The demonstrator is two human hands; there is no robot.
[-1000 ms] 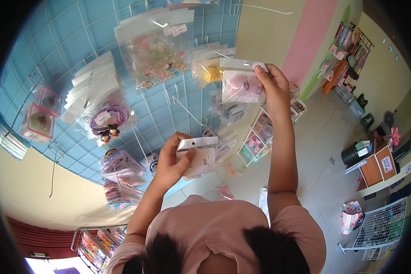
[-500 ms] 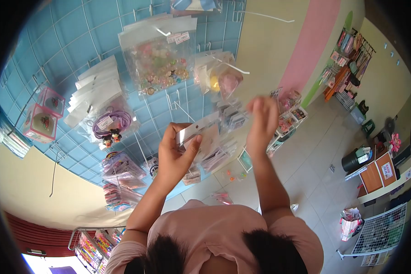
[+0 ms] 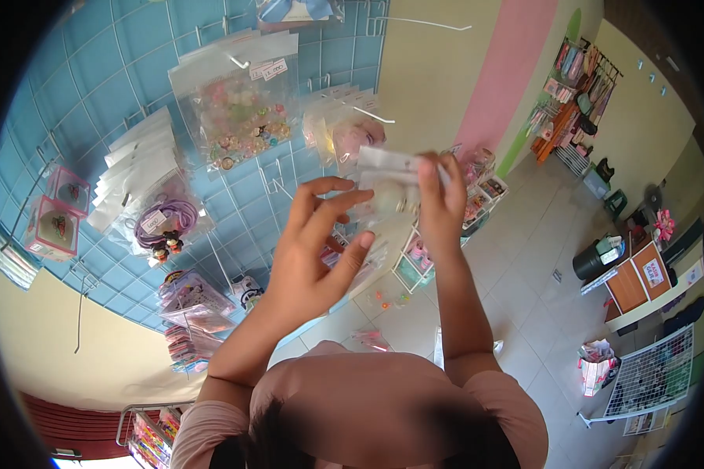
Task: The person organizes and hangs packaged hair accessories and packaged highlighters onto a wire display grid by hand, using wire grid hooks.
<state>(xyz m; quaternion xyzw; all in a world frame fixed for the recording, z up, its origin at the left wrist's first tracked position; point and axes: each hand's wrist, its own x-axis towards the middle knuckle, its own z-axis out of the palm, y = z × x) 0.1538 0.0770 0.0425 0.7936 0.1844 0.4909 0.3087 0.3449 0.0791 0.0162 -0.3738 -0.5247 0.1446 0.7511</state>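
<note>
My right hand (image 3: 443, 205) pinches the white top strip of a clear plastic packet (image 3: 389, 187) with pale, rounded items inside; motion smears it somewhat. My left hand (image 3: 311, 248) has its fingers apart at the packet's left side. Its index fingertip overlaps the packet's edge, and whether it touches cannot be made out. Behind the hands, a blue wall grid (image 3: 262, 215) carries hanging goods. Up and to the left hangs a bag of colourful beads (image 3: 238, 125). Several pale packets (image 3: 340, 129) hang on a hook just above the packet in my hand.
Purple cord packets (image 3: 164, 223) hang at the left, near two pink boxes (image 3: 55, 223). Bare metal hooks jut from the grid, one (image 3: 422, 22) at the top. A white rack (image 3: 414, 262) stands beyond my right wrist. Farther right are a counter (image 3: 641, 273) and tiled floor (image 3: 524, 273).
The packet has passed from my left hand to my right and moved rightward. My left hand has opened its fingers. The whole view has shifted slightly, moving the wall goods left.
</note>
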